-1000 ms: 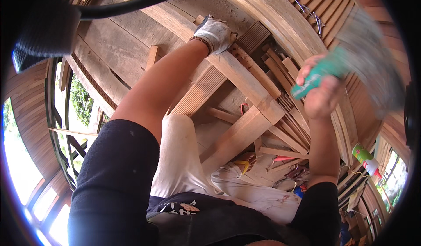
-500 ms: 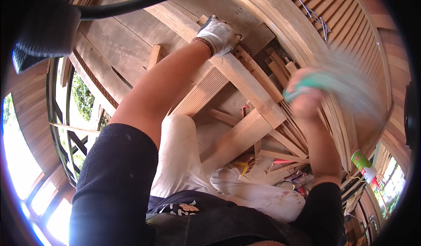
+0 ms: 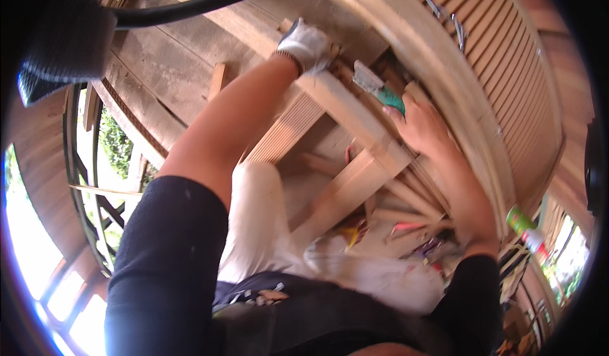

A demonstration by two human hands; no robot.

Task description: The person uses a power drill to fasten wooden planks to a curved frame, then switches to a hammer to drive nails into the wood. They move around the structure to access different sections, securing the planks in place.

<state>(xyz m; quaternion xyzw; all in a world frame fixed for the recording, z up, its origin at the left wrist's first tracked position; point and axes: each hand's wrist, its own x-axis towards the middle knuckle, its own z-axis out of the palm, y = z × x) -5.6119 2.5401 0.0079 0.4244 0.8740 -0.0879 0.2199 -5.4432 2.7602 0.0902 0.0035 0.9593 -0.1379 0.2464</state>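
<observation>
The left hand [image 3: 311, 46] is at 12 o'clock, in a dirty white glove [image 3: 303, 41]. It rests on a long beam [image 3: 355, 112] that runs from 11 o'clock down to 3 o'clock. Its fingers are hidden and blurry, so I cannot tell if they are shut on a thing or just lie on the wood.

The right hand [image 3: 422, 124] is at 2 o'clock and bare. Its fingers are wrapped tight around the green handle of a tool [image 3: 388, 96]. The tool is between 1 and 2 o'clock, and its flat grey end points to 10 o'clock, toward the left hand but apart from it. I cannot tell if that end touches any wood.

A wide board [image 3: 342, 194] meets the low end of the beam, and a board with grooves [image 3: 287, 128] is at 11 o'clock, just under the left hand. Thin sticks [image 3: 415, 194] lie between 3 and 4 o'clock, by the right arm [image 3: 466, 197]. A big panel of slats [image 3: 507, 71] fills 2 o'clock, with shiny metal bits [image 3: 444, 15] on it. A green and white bottle [image 3: 525, 225] is between 3 and 4 o'clock, farther out. One white trouser knee [image 3: 257, 185] is between 7 and 8 o'clock
</observation>
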